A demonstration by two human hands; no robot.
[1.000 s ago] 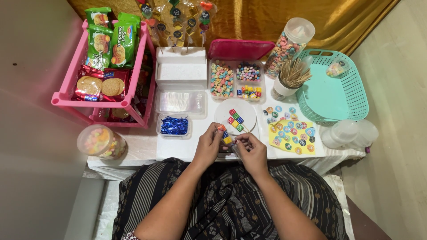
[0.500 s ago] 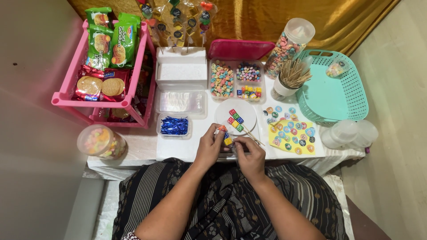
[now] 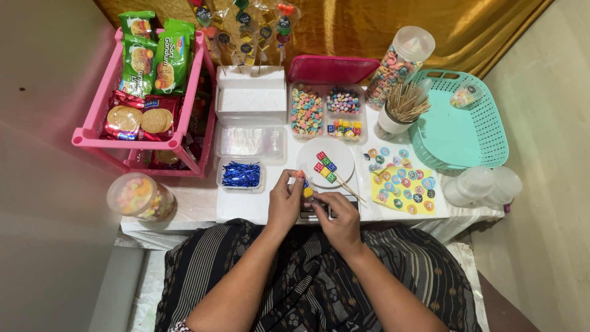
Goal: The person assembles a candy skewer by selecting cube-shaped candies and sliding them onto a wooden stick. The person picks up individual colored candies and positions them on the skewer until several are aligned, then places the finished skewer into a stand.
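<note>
Hands (image 3: 313,206) around small glossy candy cubes (image 3: 305,188)

Both hands at table edge: left hand (image 3: 284,200) pinches small coloured candy cubes (image 3: 305,187), right hand (image 3: 337,215) closes on the same piece from the other side. White plate (image 3: 342,154) with a finished candy skewer (image 3: 327,167) just beyond; blue-foil tray (image 3: 241,174) to its left.

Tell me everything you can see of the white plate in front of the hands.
The white plate is small, round and plain, of a material I cannot tell, lying flat on the white table. A finished skewer of coloured cube candies lies diagonally across it, its stick overhanging the near rim. The left hand is just short of its edge.
</note>
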